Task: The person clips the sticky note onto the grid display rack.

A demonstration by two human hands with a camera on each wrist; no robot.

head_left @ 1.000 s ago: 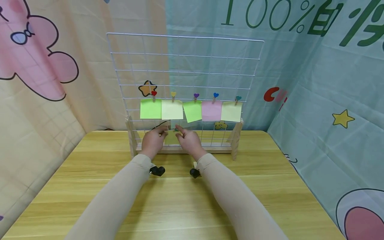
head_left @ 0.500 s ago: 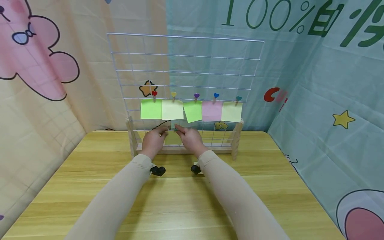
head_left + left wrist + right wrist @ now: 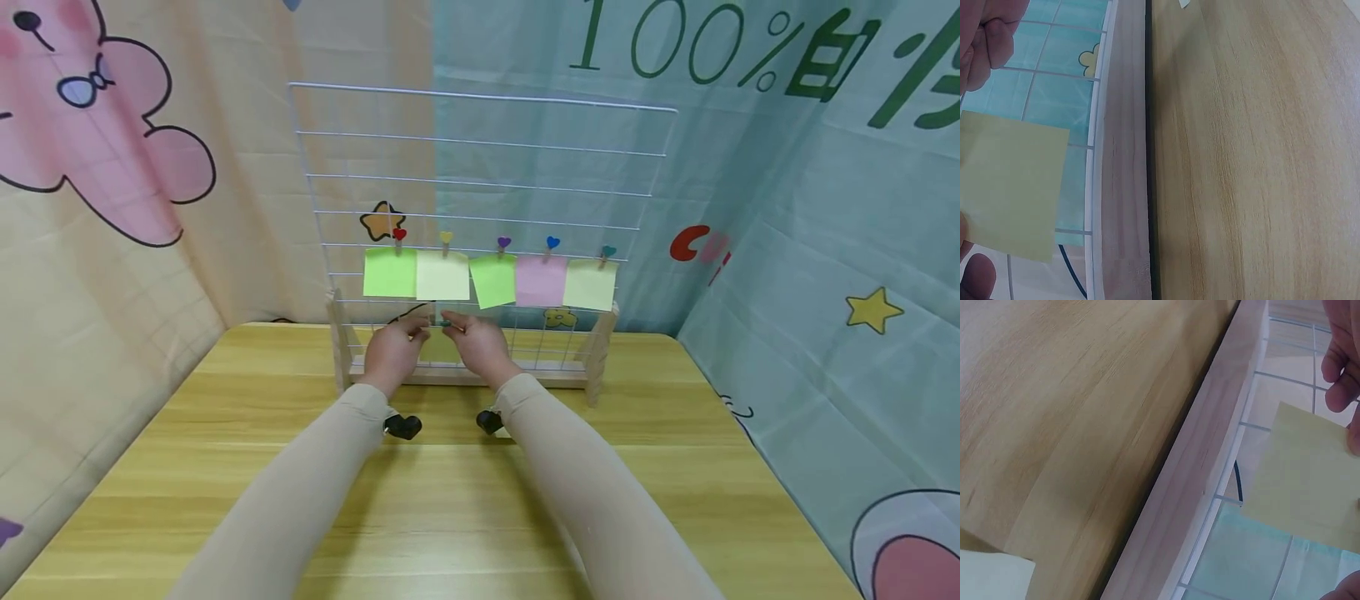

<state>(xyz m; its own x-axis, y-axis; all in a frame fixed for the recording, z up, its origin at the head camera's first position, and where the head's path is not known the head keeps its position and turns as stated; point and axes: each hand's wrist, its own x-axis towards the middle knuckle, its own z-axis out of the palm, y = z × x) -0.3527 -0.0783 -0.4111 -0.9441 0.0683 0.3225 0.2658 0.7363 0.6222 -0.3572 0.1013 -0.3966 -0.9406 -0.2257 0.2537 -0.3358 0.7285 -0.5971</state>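
A yellow sticky note (image 3: 441, 350) hangs against the lower part of a white wire grid rack (image 3: 483, 101), between my two hands. My left hand (image 3: 393, 352) pinches the note near its upper left; in the right wrist view its fingertip lies on the note's edge. The fingers of my right hand (image 3: 480, 343) pinch a small clothespin (image 3: 446, 323) with a teal top at the note's upper edge. Most of the clothespin is hidden by those fingers. In the left wrist view the note (image 3: 1013, 187) shows flat before the wires.
Above the hands, a row of green, pale and pink notes (image 3: 540, 281) hangs from heart-topped clothespins. The rack stands in a wooden base (image 3: 551, 377) on the wood-grain table (image 3: 450, 508). A pale paper (image 3: 994, 575) lies near my right wrist. Printed curtains surround the table.
The head view has shifted slightly, so the rack and notes appear a little farther right. Both hands stay at the same note, and the right fingers have closed in around the clothespin.
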